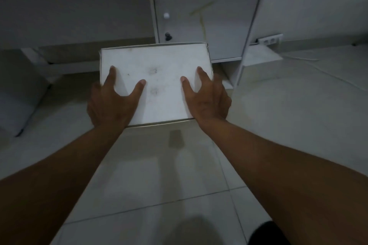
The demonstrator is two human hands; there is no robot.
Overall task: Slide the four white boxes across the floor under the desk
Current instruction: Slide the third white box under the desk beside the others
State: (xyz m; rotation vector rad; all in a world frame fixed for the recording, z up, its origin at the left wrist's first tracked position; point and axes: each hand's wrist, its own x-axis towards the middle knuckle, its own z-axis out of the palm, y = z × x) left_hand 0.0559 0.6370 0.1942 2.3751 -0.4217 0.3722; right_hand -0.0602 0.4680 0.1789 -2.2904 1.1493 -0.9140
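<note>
A white box (159,77) with faint smudges on its lid is in the middle of the view, above the pale tiled floor. My left hand (111,101) grips its near left corner, thumb on the lid and fingers around the side. My right hand (207,99) holds the near right corner the same way. Whether the box rests on the floor or is lifted off it I cannot tell. Another white box (18,93) sits at the left edge, dim and blurred.
A white desk cabinet (209,18) with a round knob and a lock stands right behind the box. The dark gap under the desk (79,53) opens to its left. A power strip (269,40) and cable lie on the floor at the right.
</note>
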